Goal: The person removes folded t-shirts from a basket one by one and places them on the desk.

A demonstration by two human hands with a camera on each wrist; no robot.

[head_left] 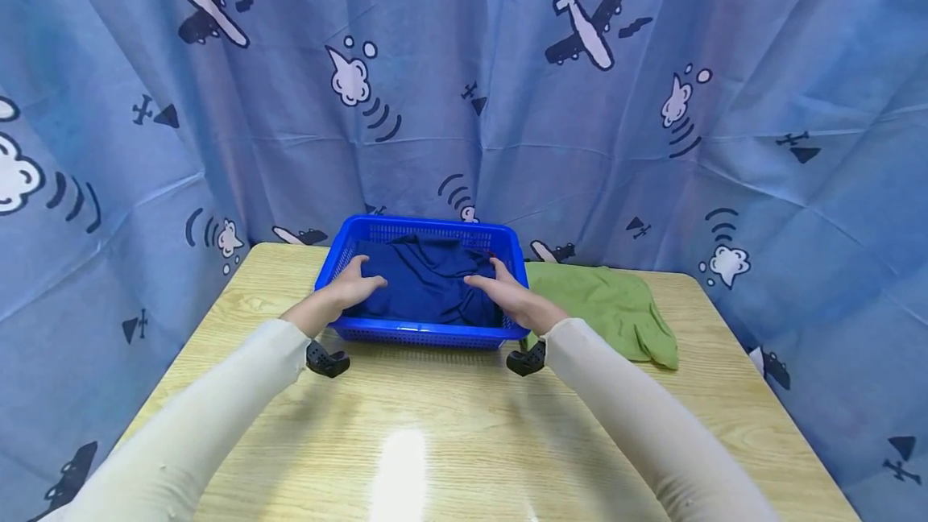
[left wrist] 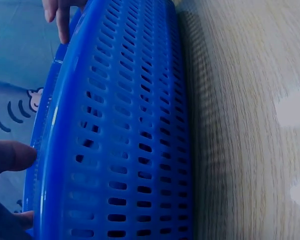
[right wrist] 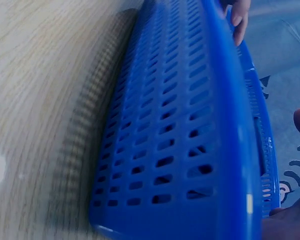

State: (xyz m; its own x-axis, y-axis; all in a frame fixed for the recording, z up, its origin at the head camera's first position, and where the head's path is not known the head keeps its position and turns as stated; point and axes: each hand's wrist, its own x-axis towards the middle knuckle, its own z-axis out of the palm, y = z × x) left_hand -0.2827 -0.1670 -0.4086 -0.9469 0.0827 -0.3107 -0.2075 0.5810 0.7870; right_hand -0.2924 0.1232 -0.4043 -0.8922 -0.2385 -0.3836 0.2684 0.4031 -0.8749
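A blue plastic basket (head_left: 420, 330) with slotted walls stands on the table, and a dark navy cloth (head_left: 424, 276) lies spread and wrinkled inside it. Over the basket's left side is my left hand (head_left: 350, 287), thumb and forefinger spread apart. My right hand (head_left: 511, 294) is over the right side in a similar pose, its thumb pointing inward above the cloth. Nothing shows pinched between the fingers of either hand. Whether the fingertips touch the cloth cannot be told. In the left wrist view, the left thumb (left wrist: 15, 155) appears beyond the basket's near rim (left wrist: 57, 135).
Right of the basket, a green cloth (head_left: 605, 308) lies flat with folds on the wooden table (head_left: 449, 425). A blue curtain (head_left: 435, 103) printed with planes hangs around the table's back and sides. A small red spot shows near the right forefinger.
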